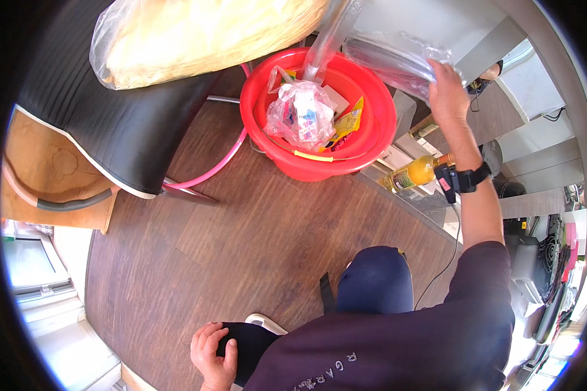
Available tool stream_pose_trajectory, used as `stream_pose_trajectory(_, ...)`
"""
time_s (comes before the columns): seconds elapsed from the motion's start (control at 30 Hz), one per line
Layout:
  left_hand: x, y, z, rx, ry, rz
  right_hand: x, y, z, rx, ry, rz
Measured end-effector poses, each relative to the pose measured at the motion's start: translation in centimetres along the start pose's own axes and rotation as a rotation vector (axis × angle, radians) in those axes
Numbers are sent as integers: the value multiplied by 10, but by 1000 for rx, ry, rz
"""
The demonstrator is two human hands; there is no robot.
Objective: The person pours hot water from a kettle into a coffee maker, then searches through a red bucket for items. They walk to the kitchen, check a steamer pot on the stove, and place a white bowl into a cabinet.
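My right hand (448, 95) is at the upper right, its fingers on the end of a clear plastic bag (391, 57) with something greyish inside. A black strap with a small device (457, 180) is around my right wrist. My left hand (215, 349) rests on my bent knee (247, 344), thumb apart and nothing in it. Left of the bag stands a red plastic bucket (318, 168) with a yellow grip on its handle. In it lie a crumpled clear plastic bag (301, 115) with a printed white packet and a yellow wrapper (349, 122).
A bottle of yellow liquid (411, 173) is below my right forearm, by a low shelf (513, 127). A black padded chair (122, 132) carries a large plastic-wrapped bundle (210, 39). A pink hoop (215, 168) passes behind the bucket. A cable (440, 278) trails over the wooden floor (215, 244).
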State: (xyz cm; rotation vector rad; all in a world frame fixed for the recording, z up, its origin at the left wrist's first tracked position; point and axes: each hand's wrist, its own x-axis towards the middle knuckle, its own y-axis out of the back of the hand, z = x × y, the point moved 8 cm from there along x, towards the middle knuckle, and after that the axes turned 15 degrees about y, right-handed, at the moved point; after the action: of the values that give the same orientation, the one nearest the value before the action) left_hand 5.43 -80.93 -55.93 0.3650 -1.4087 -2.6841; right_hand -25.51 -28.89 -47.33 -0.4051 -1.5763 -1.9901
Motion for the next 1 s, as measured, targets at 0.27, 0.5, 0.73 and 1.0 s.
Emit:
stream_pose_trajectory(0.27,1,-2,1,10,5,0,42,33,18,236,213,-82)
stream_pose_trajectory(0.5,1,-5,-4,19,-5,-5,67,-48,25,301,108,-209)
stream_pose_trajectory(0.73,-2,-6,-5,38,2,9,89,-66,-18,-355,244,23)
stream_pose_trajectory(1.0,2,-7,-6,39,-5,0,65,-29,-60,-324,503,155)
